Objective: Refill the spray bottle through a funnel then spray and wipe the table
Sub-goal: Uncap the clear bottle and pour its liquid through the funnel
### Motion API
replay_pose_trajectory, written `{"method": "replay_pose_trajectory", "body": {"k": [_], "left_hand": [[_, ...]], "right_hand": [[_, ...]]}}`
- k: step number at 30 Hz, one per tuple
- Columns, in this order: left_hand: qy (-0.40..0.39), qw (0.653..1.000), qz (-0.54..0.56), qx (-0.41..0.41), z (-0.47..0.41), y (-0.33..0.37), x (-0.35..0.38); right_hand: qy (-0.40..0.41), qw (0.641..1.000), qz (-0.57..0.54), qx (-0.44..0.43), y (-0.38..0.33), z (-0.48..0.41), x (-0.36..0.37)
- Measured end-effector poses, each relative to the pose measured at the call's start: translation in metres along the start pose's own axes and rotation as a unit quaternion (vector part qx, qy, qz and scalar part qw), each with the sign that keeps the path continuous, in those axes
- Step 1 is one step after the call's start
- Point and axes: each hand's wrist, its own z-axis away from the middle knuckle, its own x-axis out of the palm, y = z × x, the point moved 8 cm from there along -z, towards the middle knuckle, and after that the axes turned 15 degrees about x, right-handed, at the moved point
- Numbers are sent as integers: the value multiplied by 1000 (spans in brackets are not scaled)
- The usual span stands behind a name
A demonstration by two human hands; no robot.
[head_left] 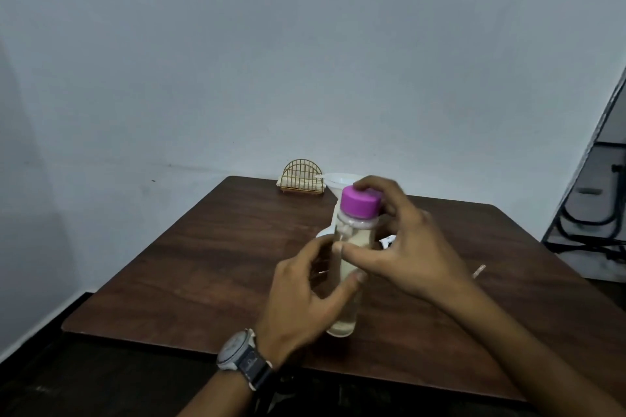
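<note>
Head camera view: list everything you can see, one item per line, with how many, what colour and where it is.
table: one, dark brown wood, fills the lower middle
bottle: one, clear, held upright above the table's near half
cap: one, purple, on top of the bottle
funnel: one, white, right behind the bottle; its base is hidden
napkin holder: one, gold wire, at the table's far edge
stick: one, thin and pale, on the table at right
rack: one, dark metal, right edge
wall: pale grey, behind
watch: one, grey, on the left wrist
left hand: grips the bottle's body
right hand: fingers curled round the cap
</note>
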Motion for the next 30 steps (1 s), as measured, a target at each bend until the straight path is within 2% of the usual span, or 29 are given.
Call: {"method": "replay_pose_trajectory", "body": {"k": [8, 13, 16, 19, 23, 30], "left_hand": [[25, 998, -54, -11, -13, -9, 2], [19, 998, -46, -32, -13, -22, 3], [21, 999, -33, -23, -12, -20, 5], [18, 999, -17, -34, -12, -22, 7], [7, 999, -24, -35, -15, -25, 7], [-1, 998, -40, -41, -17, -32, 7]], "right_hand": [[-23, 1000, -4, 10, 6, 2, 18], [-50, 998, -16, 15, 6, 1, 16], [-8, 999, -5, 32, -1, -4, -1], [36, 997, 58, 21, -19, -16, -14], [-3, 983, 182, 26, -39, -32, -9], [-25, 960, 277, 20, -49, -34, 0]]}}
